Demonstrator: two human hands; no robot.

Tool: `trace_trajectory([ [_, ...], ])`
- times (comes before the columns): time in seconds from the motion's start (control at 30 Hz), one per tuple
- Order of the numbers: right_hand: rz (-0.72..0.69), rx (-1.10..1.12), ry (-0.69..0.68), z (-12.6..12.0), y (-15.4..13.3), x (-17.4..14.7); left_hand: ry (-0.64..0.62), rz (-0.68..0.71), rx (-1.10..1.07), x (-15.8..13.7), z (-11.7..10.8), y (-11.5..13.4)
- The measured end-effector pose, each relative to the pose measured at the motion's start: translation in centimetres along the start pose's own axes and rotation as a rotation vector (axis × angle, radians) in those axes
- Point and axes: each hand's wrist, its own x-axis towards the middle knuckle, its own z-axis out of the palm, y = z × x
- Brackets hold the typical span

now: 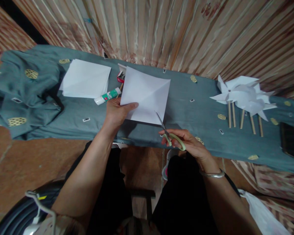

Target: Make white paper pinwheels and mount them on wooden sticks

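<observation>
My left hand (pixel 117 110) grips a square sheet of white paper (pixel 147 89) by its lower left part, thumb on top and fingers beneath. A diagonal crease runs across the sheet toward its upper right corner. In my right hand (pixel 186 140) is a pair of scissors (pixel 171 138) with pale green handles. Their blades point up and left and overlap the paper's lower right area; I cannot tell whether they are cutting into it. Beside my left hand lies a glue stick (pixel 107 96) with a green and white label.
A stack of white paper (pixel 86 78) lies at the left of the cloth-covered table (pixel 186 112). Behind the held sheet is a small red box (pixel 120 76). Several paper pinwheels (pixel 244 94) on sticks lie at the right, near a dark phone (pixel 290 140). A pleated curtain (pixel 147 32) hangs behind.
</observation>
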Motion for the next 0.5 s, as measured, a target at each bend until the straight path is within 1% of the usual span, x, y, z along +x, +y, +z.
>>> trace_trajectory([
  [0.17,-0.016,-0.034,-0.001,-0.04,0.04,0.0,0.004,-0.018,0.003,-0.09,-0.04,0.11],
  [0.27,-0.002,-0.047,-0.002,-0.04,0.0,-0.04,0.008,-0.025,-0.001,-0.05,-0.07,0.1],
  [0.5,0.036,0.003,-0.001,0.0,0.14,0.07,-0.001,-0.076,0.014,0.0,-0.29,0.25],
])
